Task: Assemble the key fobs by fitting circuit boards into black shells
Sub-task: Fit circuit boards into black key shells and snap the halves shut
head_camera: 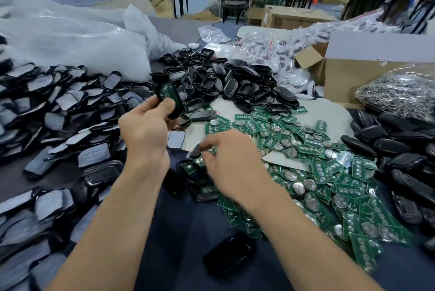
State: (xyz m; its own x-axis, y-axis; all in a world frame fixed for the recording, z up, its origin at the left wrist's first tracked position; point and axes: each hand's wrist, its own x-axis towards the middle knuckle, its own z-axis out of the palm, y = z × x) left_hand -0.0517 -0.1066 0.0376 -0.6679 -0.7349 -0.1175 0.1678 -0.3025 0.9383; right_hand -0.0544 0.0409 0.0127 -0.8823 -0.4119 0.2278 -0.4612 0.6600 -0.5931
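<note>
- The left hand (146, 126) is raised above the tabletop (183, 231) and is closed round a black shell (176, 103), which is held upright between thumb and fingers.
- A green circuit board (165, 91) is seen lying in the open face of that shell, above the thumb.
- The right hand (231, 161) is lowered over the near edge of the heap of circuit boards (317, 173), with the fingers curled downward. The fingertips (207, 149) are blurred, so whether a board is pinched cannot be told.
- The heap of circuit boards is spread across the tabletop to the right of both hands; round silver discs are carried on many of the boards.
- A pile of empty shells (235, 83) is noted beyond the boards, at centre rear.
- A second pile of dark shells (400, 144) is stacked along the right edge.
- A wide spread of grey-faced black parts (47, 107) is laid out to the left of the left hand — their kind cannot be made out.
- A lone glossy shell (229, 255) is recorded on the bare tabletop between the forearms.
- At the rear, a white plastic sack (70, 36) is noted on the left and an open cardboard box (353, 74) on the right. A clear bag of metal pieces (400, 95) is set just beside the box.
</note>
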